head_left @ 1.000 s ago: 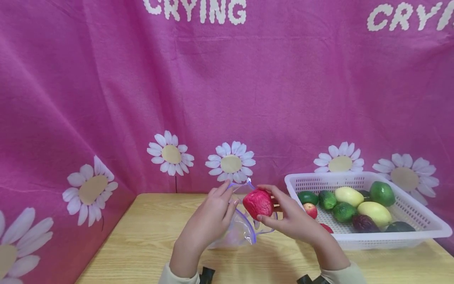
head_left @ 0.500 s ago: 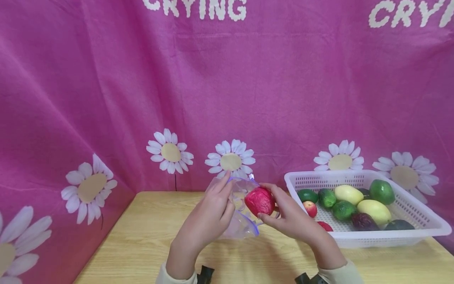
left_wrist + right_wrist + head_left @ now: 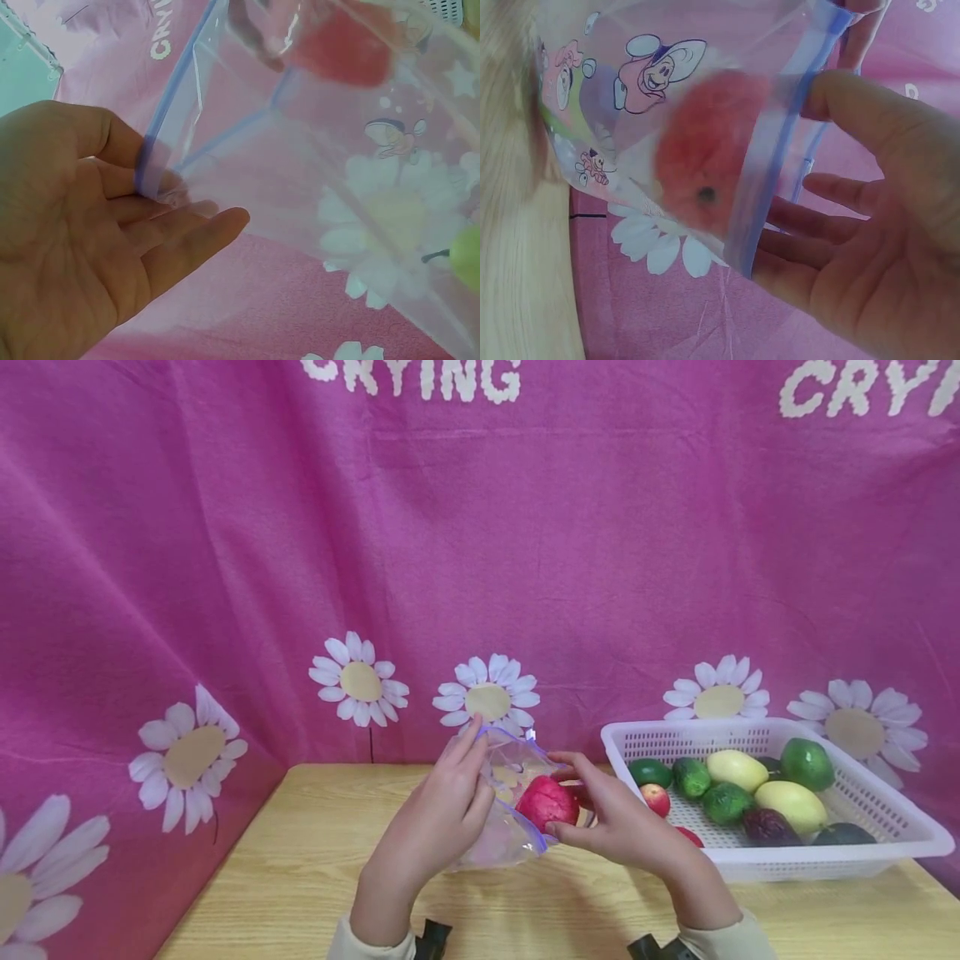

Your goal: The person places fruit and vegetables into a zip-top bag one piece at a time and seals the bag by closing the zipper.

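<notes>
Two inward-angled hands (image 3: 438, 810) (image 3: 615, 814), bag (image 3: 498, 843) between

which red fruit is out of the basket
The large red fruit at the mouth of the clear bag, by the right hand; the small apple and a partly hidden red fruit are in the white basket.

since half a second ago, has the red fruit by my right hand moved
Yes, downward: in the head view, the red fruit sits lower against the white basket than before.
</notes>
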Tool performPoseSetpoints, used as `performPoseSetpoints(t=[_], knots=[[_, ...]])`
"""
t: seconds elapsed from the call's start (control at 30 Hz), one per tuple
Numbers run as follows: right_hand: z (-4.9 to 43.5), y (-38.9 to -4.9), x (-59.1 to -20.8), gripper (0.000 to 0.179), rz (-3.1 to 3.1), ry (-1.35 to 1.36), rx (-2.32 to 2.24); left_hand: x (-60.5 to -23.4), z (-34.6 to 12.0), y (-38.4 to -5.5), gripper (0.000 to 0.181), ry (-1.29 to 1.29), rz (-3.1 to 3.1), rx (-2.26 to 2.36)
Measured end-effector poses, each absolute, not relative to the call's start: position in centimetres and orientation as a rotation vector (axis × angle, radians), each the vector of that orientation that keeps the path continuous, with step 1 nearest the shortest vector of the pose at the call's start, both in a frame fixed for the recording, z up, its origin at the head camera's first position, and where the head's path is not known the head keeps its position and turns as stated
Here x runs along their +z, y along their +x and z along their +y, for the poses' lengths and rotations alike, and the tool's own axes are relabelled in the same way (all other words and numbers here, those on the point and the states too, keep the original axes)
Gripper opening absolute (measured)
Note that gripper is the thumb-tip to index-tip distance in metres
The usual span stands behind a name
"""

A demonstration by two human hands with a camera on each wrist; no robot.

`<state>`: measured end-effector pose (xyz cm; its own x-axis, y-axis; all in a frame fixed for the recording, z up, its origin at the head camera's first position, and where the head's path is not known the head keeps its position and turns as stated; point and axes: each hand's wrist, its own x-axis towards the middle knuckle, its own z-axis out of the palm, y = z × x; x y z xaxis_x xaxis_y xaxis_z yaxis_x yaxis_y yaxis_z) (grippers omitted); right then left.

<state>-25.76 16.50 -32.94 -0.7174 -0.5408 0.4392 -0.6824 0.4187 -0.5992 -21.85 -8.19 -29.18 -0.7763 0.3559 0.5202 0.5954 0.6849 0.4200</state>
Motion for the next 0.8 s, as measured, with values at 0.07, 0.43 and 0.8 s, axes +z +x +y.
performPoseSetpoints(t=[0.07, 0.43, 0.8], knots=[[16.55, -25.72, -32.87, 0.069, -2.505, 1.076, 1.189, -29.24, -8.11, -21.94, 0.052, -0.743, -2.49, -0.83], [16.43, -25.72, -32.87, 0.059, -2.463, 1.064, 1.158, -29.38, -8.13, -22.1, 0.053, -0.72, -2.465, -0.823], [15.98, -25.23, -32.55, 0.051, -2.373, 1.052, 1.011, -29.1, -8.34, -22.03, 0.054, -0.702, -2.45, -0.821]])
